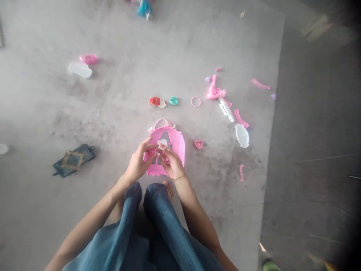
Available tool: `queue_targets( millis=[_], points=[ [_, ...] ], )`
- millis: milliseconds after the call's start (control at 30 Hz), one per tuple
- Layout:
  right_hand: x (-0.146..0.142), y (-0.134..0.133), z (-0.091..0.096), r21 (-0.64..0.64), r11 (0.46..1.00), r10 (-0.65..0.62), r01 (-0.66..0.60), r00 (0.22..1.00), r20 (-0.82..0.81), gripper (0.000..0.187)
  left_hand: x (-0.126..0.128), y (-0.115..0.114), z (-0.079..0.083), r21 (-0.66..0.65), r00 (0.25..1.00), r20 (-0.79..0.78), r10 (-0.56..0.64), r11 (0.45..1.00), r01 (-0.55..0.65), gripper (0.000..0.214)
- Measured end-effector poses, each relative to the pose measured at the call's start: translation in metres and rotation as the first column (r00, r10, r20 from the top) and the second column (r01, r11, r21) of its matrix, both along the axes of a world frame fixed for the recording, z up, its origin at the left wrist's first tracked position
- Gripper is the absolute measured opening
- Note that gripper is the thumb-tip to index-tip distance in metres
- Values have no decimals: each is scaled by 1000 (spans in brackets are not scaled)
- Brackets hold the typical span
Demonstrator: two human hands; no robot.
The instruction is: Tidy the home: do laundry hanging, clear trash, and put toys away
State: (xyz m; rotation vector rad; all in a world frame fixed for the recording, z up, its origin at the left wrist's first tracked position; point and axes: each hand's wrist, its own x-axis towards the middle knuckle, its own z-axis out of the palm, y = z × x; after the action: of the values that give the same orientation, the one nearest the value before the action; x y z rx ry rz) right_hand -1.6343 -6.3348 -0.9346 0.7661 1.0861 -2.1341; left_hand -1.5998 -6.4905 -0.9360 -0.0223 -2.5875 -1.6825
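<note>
Above a pink plastic case (180,145) that lies open on the floor, my two hands come together. My left hand (138,162) has its thumb and fingers curled round a small pink plastic piece (152,152). My right hand (172,162), with a thin gold bangle at its wrist, pinches another small pink piece (167,159). Whether these are two pieces or joined parts of one, I cannot tell. A white-edged part (162,142) shows just beyond the fingertips. Beaded pink loops (160,121) rest at the case's far edge.
To the right lie a pink toy hair dryer (214,92), a white slotted piece (226,110), a white oval piece (242,136) and pink strips (241,118). Ahead are a red item (155,101), a teal piece (173,101) and a pink ring (195,101). Dark flat frames (75,160) lie left.
</note>
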Motion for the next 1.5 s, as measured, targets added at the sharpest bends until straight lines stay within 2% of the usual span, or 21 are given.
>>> queue_targets(
  millis=[100, 167, 300, 433, 633, 700, 767, 867, 933, 1000, 1067, 1167, 1300, 1400, 1500],
  points=[
    [2, 3, -2, -9, 1000, -7, 7, 1000, 5, 43, 0, 2, 2, -50, 995, -90, -38, 998, 34, 60],
    [3, 5, -3, 15, 999, -41, 41, 999, -4, 37, 1, 6, 2, -54, 996, -90, -21, 998, 16, 64],
    [2, 6, -7, 102, 988, -111, 116, 992, -51, 29, 6, 16, -3, 26, 998, 2, 58, 998, -58, 71],
    [1, 6, -9, 147, 983, -98, 107, 993, -71, 30, 9, 22, -9, 123, 998, 29, 58, 990, -61, 68],
    [5, 8, -10, 128, 992, 28, -10, 989, -143, 37, 5, 16, -19, 179, 994, -78, 76, 982, -61, 63],
    [8, 8, -10, 120, 989, 110, -89, 977, -181, 47, 4, 15, -22, 189, 989, -120, 87, 980, -63, 64],
    [12, 9, -9, 111, 978, 197, -177, 957, -212, 66, 4, 15, -22, 230, 985, -154, 72, 973, -36, 64],
    [15, 10, -7, 94, 952, 307, -292, 911, -276, 88, 6, 19, -20, 347, 985, -171, 19, 937, 42, 63],
    [15, 11, -5, 98, 945, 328, -313, 888, -322, 91, 7, 22, -18, 443, 991, -137, -5, 894, 66, 62],
    [14, 10, -4, 120, 956, 292, -266, 890, -349, 88, 8, 26, -16, 528, 995, -96, -15, 847, 63, 63],
    [12, 8, -4, 147, 973, 219, -177, 907, -359, 81, 9, 30, -16, 567, 997, -73, -7, 823, 48, 63],
    [9, 5, -2, 185, 980, 128, -65, 927, -352, 68, 11, 34, -17, 542, 998, -53, 36, 840, -2, 64],
    [8, 3, 5, 264, 964, 73, 31, 925, -372, 56, 13, 29, -16, 437, 999, -20, 43, 899, -30, 68],
    [5, 8, 11, 303, 953, 139, -6, 897, -419, 57, 10, 18, -10, 330, 999, 25, -39, 944, 28, 75],
    [1, 16, 16, 301, 950, 229, -88, 851, -473, 59, 6, 7, -1, 271, 990, 47, -133, 956, 115, 80]
  ],
)
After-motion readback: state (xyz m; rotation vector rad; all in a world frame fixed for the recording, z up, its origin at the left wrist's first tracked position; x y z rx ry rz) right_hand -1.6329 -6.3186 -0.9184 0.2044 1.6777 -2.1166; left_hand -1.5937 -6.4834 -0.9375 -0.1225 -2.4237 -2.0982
